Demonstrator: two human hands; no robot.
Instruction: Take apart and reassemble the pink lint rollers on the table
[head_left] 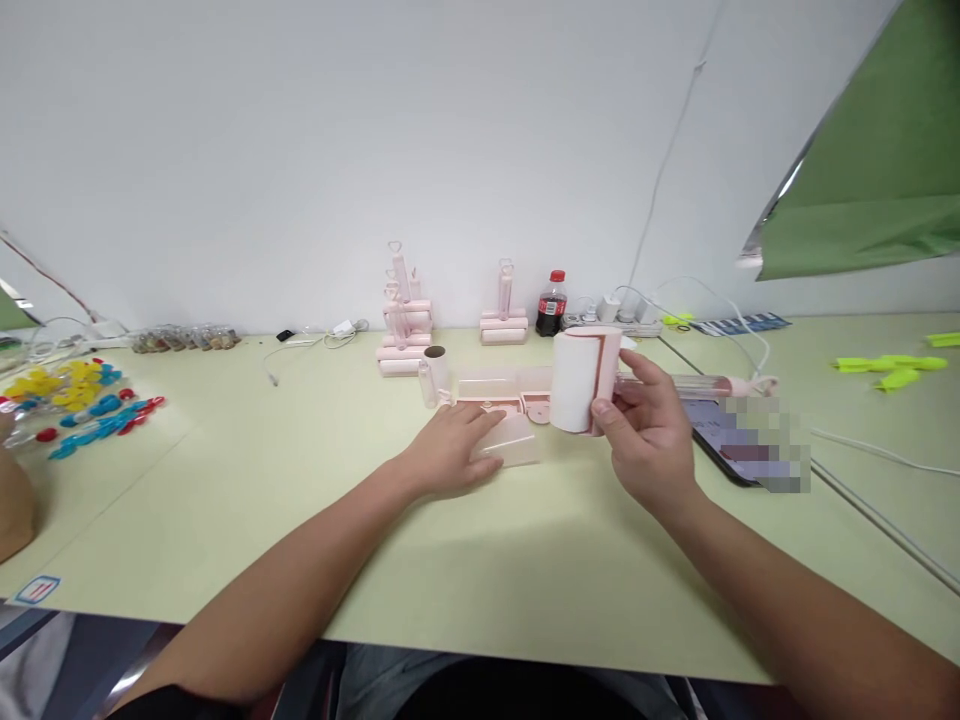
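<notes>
My right hand (652, 430) grips a lint roller (576, 382) by its pink frame, with the white paper roll upright and facing left. The roller's clear handle seems to extend to the right behind my fingers. Low on the table, my left hand (450, 450) has its thumb and fingers on opposite edges of a clear plastic cover (514, 445). Just beyond lie pink-and-clear case parts (487, 385), partly hidden by my fingers. A paper roll with a brown core (435, 365) and a short clear handle piece (427, 384) stand left of them.
Several assembled lint rollers (405, 340) and another one (504, 325) stand near the wall, beside a cola bottle (552, 305). A phone (739, 445) and white cables are at right. Colourful plastic pieces (82, 395) lie at left, near another person's arm (13, 505).
</notes>
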